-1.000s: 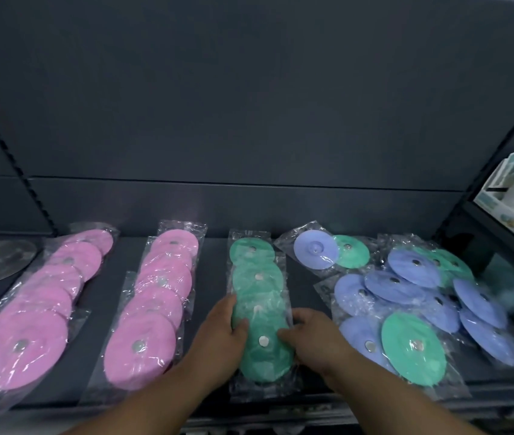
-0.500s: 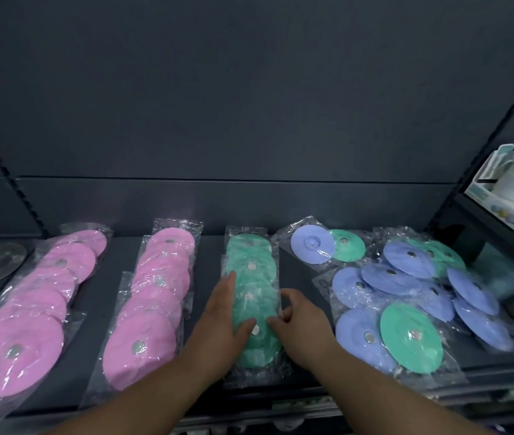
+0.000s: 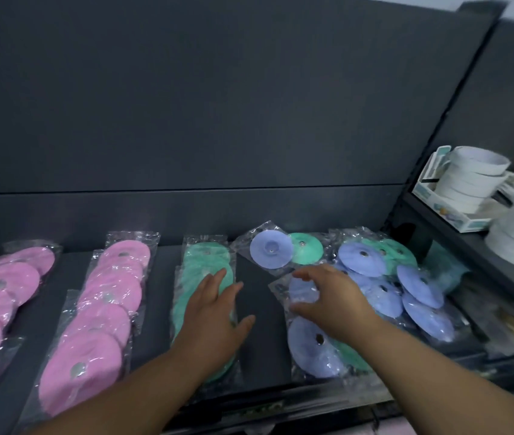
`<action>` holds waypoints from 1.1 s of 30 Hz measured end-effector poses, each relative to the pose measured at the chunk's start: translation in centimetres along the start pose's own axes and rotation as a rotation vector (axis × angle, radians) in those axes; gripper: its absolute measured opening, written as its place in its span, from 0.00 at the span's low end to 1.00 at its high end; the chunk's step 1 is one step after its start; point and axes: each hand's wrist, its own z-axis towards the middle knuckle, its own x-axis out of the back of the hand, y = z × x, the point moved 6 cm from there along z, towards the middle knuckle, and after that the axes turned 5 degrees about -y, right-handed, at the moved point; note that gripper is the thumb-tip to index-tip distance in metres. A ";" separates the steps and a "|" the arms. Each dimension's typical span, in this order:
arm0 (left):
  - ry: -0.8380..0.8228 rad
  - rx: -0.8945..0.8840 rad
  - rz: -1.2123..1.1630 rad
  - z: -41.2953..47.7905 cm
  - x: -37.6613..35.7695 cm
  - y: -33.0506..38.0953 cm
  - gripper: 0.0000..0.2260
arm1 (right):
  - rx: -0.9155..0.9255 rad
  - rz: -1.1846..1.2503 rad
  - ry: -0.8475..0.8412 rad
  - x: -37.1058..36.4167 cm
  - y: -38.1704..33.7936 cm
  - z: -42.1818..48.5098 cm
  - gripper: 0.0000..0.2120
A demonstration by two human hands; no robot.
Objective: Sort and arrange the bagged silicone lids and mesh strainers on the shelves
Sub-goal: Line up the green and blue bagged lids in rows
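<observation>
Sorting by colour, I judge. My left grip lies spread flat on the green row mid-shelf. My right grip is spread, holding nothing, over the mixed pile at right. Next: pinch one green bag there and carry it across.

The person's left hand and right hand are bare, as are the left forearm and right forearm along all their visible length. Each forearm narrows toward the wrist and widens toward the lower edge. The fingers are blurred, so nails cannot be made out.
</observation>
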 end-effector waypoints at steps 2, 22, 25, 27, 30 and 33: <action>-0.035 -0.014 0.016 0.9 -0.7 1.7 0.32 | 0.055 -0.218 -0.168 1.2 1.6 -0.2 0.35; 0.016 0.201 -0.203 8.0 -2.3 5.5 0.16 | 0.135 0.577 -0.438 5.5 7.4 3.7 0.10; 0.045 0.284 -0.320 10.0 -1.9 5.4 0.08 | -0.029 1.026 -0.296 6.2 9.6 5.5 0.09; 0.073 0.281 -0.274 11.4 -1.7 5.9 0.09 | -0.191 1.296 -0.196 5.9 11.5 6.5 0.08; 0.084 0.233 -0.166 14.1 -2.2 7.4 0.13 | -0.410 1.474 -0.161 5.1 14.0 6.8 0.10; 0.054 0.186 -0.079 16.9 -3.0 9.1 0.15 | -0.489 1.508 -0.269 4.4 15.1 6.0 0.11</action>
